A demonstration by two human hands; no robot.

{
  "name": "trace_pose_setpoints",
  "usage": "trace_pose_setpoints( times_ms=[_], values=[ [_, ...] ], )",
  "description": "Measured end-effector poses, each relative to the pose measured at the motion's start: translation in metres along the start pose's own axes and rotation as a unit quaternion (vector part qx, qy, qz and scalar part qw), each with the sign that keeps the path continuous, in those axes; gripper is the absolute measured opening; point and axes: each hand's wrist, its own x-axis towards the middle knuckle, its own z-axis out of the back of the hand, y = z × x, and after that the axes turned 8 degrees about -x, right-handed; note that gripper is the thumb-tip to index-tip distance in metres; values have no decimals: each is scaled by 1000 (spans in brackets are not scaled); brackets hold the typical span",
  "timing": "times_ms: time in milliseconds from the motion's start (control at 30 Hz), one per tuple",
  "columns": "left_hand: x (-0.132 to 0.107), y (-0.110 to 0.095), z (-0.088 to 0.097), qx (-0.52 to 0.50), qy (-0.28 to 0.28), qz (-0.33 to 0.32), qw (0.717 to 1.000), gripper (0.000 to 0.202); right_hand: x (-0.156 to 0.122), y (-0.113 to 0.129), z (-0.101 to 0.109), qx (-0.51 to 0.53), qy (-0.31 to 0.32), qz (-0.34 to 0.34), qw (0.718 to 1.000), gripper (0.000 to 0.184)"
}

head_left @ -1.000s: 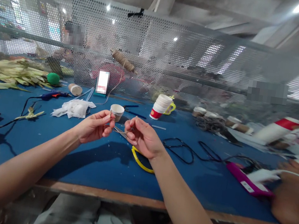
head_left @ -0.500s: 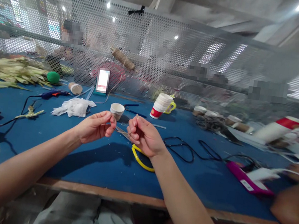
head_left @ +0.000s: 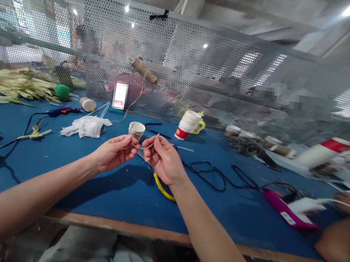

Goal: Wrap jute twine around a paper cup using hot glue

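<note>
Both of my hands are raised over the blue table (head_left: 95, 189), fingertips almost touching. My left hand (head_left: 115, 153) pinches one end of a short piece of brown twine (head_left: 142, 147), and my right hand (head_left: 162, 159) pinches the other end; the twine sags in a small curve between them. Just behind my fingers stands a small paper cup (head_left: 136, 130). Yellow-handled scissors (head_left: 162, 186) lie on the table under my right wrist.
A white crumpled cloth (head_left: 86, 126), a glue gun (head_left: 62, 110), a stack of paper cups (head_left: 189, 124), black cables (head_left: 220, 176) and a purple device (head_left: 287, 209) lie around. Palm leaves (head_left: 12, 84) lie far left. A twine spool (head_left: 144, 71) hangs on the mesh screen. Another person's arm (head_left: 341, 245) is at right.
My hands have drawn a little closer together and shifted slightly left, and the twine now bows between them. The other person's arm at the right has shifted.
</note>
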Motion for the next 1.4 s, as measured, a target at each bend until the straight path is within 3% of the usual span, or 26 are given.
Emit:
trace_pose_setpoints(
  times_ms=[267, 500, 767, 900, 1000, 1133, 1233, 1400],
  values=[
    [0, -1, -1, 10, 18, -24, 1000, 13, -2, 1, -5, 2, 7, 6, 1000, 22],
    [-2, 0, 1, 37, 56, 9, 998, 16, -2, 0, -5, -5, -5, -12, 1000, 22],
    [0, -2, 3, 65, 43, -7, 997, 23, 0, -3, -5, -10, -25, -11, 1000, 27],
    [2, -10, 5, 155, 11, -35, 987, 26, 4, 0, 5, -94, -78, -8, 992, 37],
    [2, -15, 8, 256, 17, 3, 967, 28, 6, 2, 12, -214, -138, 37, 966, 36],
    [0, -14, 9, 308, 71, 81, 945, 33, 3, 1, 9, -305, -60, 4, 950, 31],
    [-1, -14, 9, 292, 55, 78, 952, 36, 1, -1, 5, -313, -24, -44, 948, 30],
    [2, -14, 11, 237, 12, 30, 971, 38, 4, -4, 10, -256, -149, -9, 955, 28]
  ],
)
